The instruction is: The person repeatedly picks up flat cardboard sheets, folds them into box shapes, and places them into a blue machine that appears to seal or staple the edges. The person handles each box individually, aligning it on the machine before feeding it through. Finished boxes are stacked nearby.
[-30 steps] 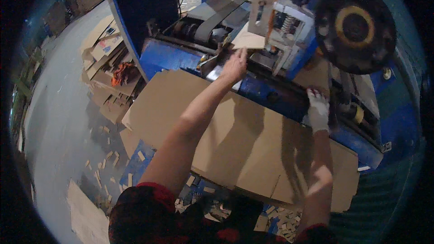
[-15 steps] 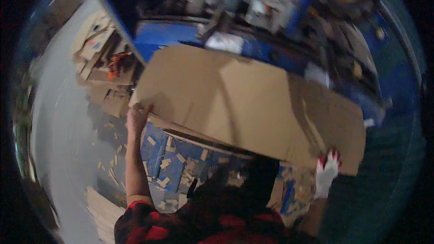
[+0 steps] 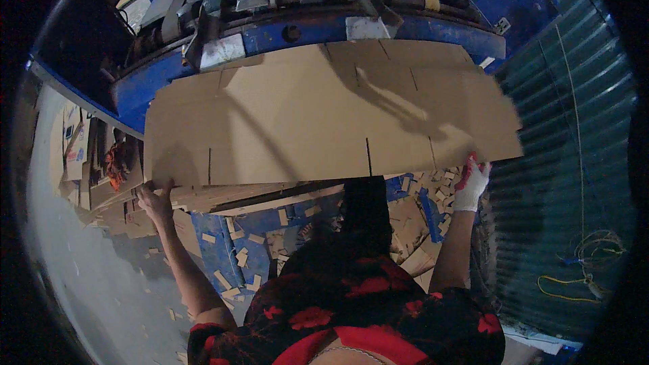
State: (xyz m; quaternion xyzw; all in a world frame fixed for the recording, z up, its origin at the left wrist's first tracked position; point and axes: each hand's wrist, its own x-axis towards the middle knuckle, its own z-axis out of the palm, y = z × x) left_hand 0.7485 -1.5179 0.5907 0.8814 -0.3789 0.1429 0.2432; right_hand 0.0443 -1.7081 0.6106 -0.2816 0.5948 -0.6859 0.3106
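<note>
A wide, flat cardboard sheet (image 3: pixel 304 122) with cut slots along its long edges spans the space in front of me. Its near left corner is pinched in my bare left hand (image 3: pixel 158 201), thumb on top. At the near right edge, my right hand (image 3: pixel 473 184), in a white glove with red fingertips, grips the sheet too; its fingers partly hide behind the edge. The far edge of the cardboard lies close against the blue machine (image 3: pixel 263 39). Beneath the near left edge shows a stack of more cardboard sheets (image 3: pixel 263 198).
Small cardboard scraps (image 3: pixel 241 257) litter the floor and a blue surface below. Flattened cardboard pieces (image 3: pixel 80 155) lie at the left, with an orange-red bundle (image 3: pixel 116 165) on them. A green corrugated wall (image 3: pixel 541 196) closes off the right, where a yellow cord (image 3: pixel 564 286) hangs.
My view has turned, so the machine and cardboard now lie more level and further left. The sheet's slots show clearly now. Both hands still hold the sheet.
</note>
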